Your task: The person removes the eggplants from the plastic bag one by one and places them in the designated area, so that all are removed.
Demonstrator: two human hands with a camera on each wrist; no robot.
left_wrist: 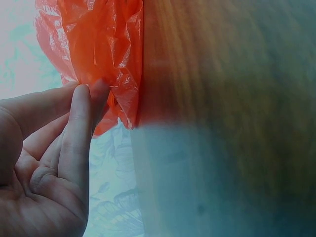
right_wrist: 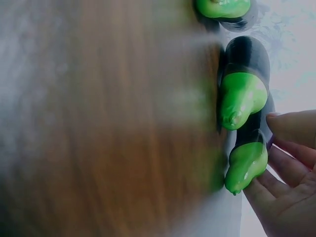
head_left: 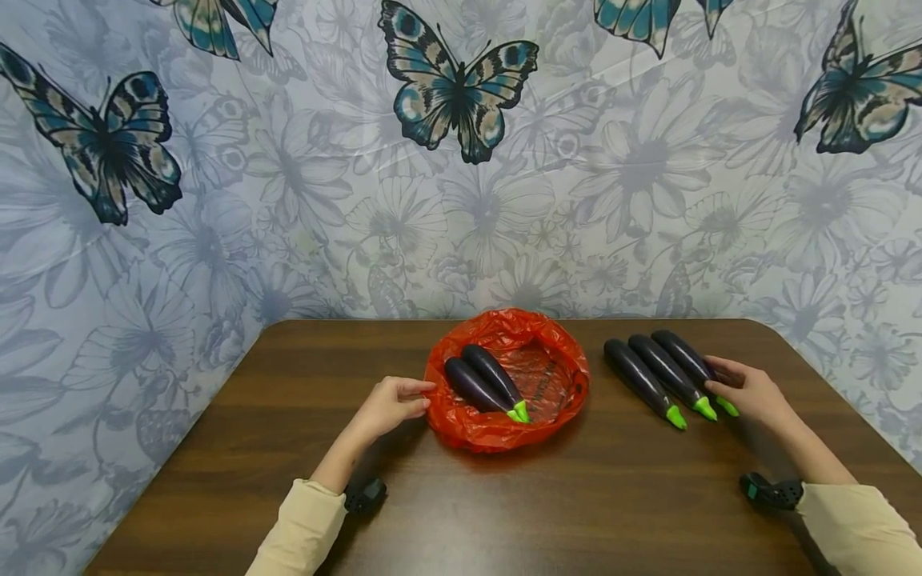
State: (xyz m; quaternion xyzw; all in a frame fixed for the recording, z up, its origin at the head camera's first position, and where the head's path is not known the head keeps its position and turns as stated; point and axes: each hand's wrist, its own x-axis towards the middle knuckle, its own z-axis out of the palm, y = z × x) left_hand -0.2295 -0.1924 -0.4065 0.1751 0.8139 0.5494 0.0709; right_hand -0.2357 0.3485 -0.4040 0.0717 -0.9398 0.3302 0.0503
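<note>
A red plastic bag (head_left: 555, 384) stands with its mouth spread wide at the table's middle. Two dark purple eggplants (head_left: 479, 386) with green caps lie inside it. The left hand (head_left: 389, 406) pinches the bag's left edge between thumb and fingers; in the left wrist view the fingertips meet at the crinkled red plastic (left_wrist: 106, 49). To the bag's right, three more eggplants (head_left: 666, 368) lie side by side. The right hand (head_left: 749, 394) grips the rightmost eggplant (right_wrist: 247, 165) near its green cap, thumb on one side and fingers on the other.
Everything lies on a brown wooden table (head_left: 461, 512). Behind it hangs a pale floral cloth (head_left: 461, 232) with printed butterflies. A dark band with a small device (head_left: 366, 496) sits on the left wrist, and a similar one (head_left: 771, 490) on the right.
</note>
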